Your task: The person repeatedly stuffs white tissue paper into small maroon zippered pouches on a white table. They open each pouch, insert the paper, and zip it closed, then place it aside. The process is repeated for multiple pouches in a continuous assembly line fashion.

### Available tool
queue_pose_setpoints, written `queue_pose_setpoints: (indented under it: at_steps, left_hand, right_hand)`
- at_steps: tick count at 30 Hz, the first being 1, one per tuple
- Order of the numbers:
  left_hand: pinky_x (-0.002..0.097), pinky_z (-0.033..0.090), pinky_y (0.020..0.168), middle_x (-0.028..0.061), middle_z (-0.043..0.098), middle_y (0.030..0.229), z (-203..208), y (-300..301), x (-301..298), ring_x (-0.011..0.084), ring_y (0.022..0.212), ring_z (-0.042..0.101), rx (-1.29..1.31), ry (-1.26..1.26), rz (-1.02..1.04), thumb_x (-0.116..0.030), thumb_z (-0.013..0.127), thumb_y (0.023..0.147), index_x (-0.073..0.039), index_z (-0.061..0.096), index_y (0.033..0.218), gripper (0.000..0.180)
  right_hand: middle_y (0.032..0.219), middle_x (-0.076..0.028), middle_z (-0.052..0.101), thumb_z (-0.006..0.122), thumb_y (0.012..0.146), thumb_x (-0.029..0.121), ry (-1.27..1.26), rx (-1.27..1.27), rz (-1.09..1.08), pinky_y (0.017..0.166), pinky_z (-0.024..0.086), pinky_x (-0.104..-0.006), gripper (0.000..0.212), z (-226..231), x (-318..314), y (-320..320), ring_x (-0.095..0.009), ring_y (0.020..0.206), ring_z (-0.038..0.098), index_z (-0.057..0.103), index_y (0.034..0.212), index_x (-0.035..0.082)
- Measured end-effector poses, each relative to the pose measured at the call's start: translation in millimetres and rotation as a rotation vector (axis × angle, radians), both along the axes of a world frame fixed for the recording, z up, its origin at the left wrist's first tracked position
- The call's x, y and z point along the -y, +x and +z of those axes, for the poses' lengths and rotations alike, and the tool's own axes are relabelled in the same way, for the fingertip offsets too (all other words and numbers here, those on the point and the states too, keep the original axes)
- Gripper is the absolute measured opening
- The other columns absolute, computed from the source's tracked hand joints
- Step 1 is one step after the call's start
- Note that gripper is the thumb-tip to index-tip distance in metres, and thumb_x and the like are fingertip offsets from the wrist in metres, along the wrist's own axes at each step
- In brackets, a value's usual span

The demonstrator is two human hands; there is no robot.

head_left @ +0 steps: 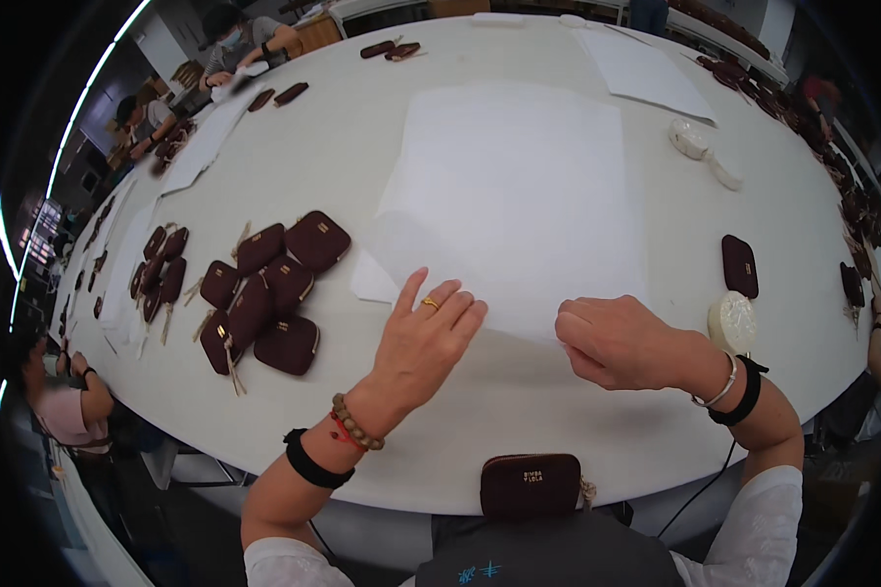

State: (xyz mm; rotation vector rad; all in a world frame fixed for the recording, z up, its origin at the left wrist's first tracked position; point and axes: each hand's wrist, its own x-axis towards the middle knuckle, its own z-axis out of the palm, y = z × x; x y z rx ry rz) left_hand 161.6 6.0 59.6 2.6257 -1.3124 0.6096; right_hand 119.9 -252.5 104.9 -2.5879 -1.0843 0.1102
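Note:
A stack of thin white paper sheets [529,186] lies on the table in front of me. The near edge of the top sheet looks slightly raised and runs between my hands. My left hand [431,338] is at its near left corner, little finger stretched out, the index finger bent at the edge; the thumb is hidden. My right hand [617,342] is closed, fingertips pinched at the near right part of that edge. Close to my body stands a dark maroon zip pouch [531,486] with a gold zip and a beige tassel.
Several maroon pouches [289,284] with tassels are piled left of the paper. At right lie a single maroon pouch [740,266], a round cream object [732,323] and a cream tape dispenser-like item [690,140]. Other people [235,49] work around the table's rim.

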Motion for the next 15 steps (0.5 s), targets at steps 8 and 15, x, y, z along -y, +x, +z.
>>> queue_pose_setpoints:
  at_steps: [8, 15]
  left_hand:
    - [0.0348, 0.049, 0.065, 0.0059, 0.06, 0.083, -16.9, -50.3, -31.0, 0.0253, 0.077, 0.06, -0.396, -0.151, 0.053, 0.009, 0.061, 0.073, -0.005, 0.062, 0.09, 0.021]
    - [0.0349, 0.046, 0.079, 0.0095, 0.058, 0.096, -20.6, -79.4, 10.8, 0.0264, 0.087, 0.058, -0.35, -0.21, -0.079, -0.007, 0.075, 0.07, -0.009, 0.061, 0.098, 0.032]
  right_hand:
    - [0.082, -0.008, 0.056, 0.056, 0.076, 0.001, -0.038, -0.109, -0.183, 0.062, 0.046, -0.0392, 0.021, -28.1, 43.0, -67.0, -0.027, 0.077, 0.057, 0.055, 0.097, 0.006]
    - [0.081, -0.008, 0.055, 0.056, 0.079, 0.004, 0.176, -0.294, -0.17, 0.065, 0.046, -0.0398, 0.01, -44.7, 23.6, -69.7, -0.028, 0.078, 0.056, 0.055, 0.089, 0.006]
